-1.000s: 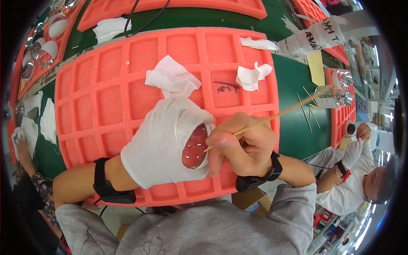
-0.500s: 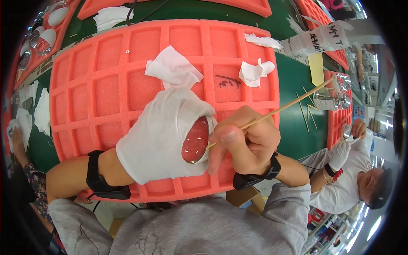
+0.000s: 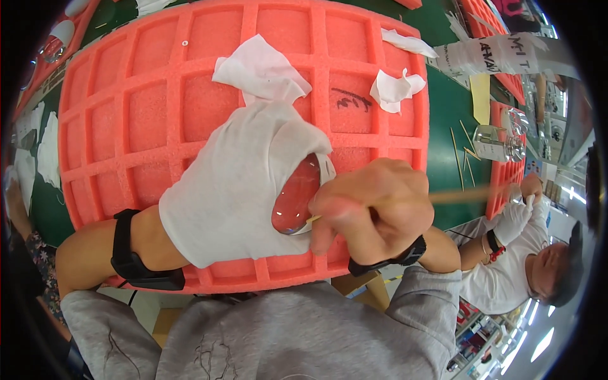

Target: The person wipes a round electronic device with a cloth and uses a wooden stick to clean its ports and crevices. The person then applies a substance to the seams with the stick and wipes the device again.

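Observation:
My left hand, in a white cloth glove, cups a shiny rounded reflector-like piece that mirrors the red foam. My right hand is bare and closed around a thin wooden stick; the stick's near tip lies at the lower rim of the shiny piece, and its far end points right, blurred. Both hands hover over a red foam tray with square pockets. A black band sits on each wrist.
Crumpled white tissues lie on the foam tray. More thin sticks and a shiny metal part rest on the green table at right. Another person in white gloves works at the lower right.
The view has tilted and closed in on the hands. My right hand has turned, bringing the stick from slanting up-right to nearly level, its tip staying at the shiny piece.

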A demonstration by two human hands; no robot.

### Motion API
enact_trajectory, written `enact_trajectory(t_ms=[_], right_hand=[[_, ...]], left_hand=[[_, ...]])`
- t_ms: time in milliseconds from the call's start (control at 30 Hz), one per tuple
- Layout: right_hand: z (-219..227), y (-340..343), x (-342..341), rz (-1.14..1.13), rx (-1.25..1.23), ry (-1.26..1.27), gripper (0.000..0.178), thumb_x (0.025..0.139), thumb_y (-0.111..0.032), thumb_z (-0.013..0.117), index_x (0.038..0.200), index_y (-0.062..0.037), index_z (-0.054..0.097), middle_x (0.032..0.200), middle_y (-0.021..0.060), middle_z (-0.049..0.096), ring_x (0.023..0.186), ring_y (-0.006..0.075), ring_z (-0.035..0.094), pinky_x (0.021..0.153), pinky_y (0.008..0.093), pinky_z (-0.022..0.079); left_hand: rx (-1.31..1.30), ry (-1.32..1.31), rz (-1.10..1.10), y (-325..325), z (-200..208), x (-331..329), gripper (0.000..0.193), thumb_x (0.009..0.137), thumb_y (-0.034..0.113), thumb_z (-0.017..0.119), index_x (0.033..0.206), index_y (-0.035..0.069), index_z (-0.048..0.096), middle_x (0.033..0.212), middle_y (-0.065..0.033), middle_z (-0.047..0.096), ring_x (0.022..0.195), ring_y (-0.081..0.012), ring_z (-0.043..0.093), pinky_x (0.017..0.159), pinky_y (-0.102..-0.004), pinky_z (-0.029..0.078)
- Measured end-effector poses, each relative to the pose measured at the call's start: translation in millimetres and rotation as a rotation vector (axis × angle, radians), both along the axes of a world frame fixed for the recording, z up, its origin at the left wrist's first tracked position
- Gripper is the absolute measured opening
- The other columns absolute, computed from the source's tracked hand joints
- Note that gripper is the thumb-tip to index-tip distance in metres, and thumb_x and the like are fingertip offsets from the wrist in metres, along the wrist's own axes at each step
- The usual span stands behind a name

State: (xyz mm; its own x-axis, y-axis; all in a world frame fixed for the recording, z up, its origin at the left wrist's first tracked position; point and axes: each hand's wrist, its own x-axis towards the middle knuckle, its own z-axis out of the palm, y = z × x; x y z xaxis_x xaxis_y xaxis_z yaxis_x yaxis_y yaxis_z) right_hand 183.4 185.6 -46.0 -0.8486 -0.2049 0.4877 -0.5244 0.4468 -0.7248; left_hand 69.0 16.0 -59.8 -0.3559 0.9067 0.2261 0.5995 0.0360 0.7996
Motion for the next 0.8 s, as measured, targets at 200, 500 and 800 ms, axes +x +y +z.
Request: enact_trajectory(t_ms=[200,500,800], right_hand=[[-1,-10,3,-0.187,-0.492,-0.198,0.019,0.102,-0.001,0.047,0.09,0.0106,0.055,0.063,0.0132,0.064,0.046,0.0198,0.067,0.04,0.0256,0.048],[5,-4,0,-0.04,-0.316,-0.191,0.023,0.104,-0.004,0.045,0.089,0.0104,0.054,0.064,0.0142,0.063,0.044,0.0198,0.066,0.037,0.0262,0.047],[3,-14,3,-0.266,-0.584,-0.272,0.013,0.098,0.003,0.058,0.087,0.0048,0.063,0.063,0.0066,0.066,0.05,0.0121,0.067,0.042,0.0237,0.048]], left_hand=[[0.045,0.003,0.026,2,-5,4,0.069,0.057,0.021,0.091,0.116,0.009,0.056,0.103,-0.0098,0.059,0.093,-0.0323,0.057,0.081,-0.0424,0.047],[0.024,0.002,0.036,1,-2,4,0.068,0.058,0.02,0.091,0.116,0.009,0.056,0.103,-0.0104,0.059,0.092,-0.0325,0.057,0.08,-0.0424,0.048],[0.057,0.004,-0.001,1,-4,2,0.067,0.06,0.022,0.092,0.115,0.009,0.056,0.104,-0.0103,0.059,0.092,-0.0318,0.057,0.081,-0.0418,0.047]])
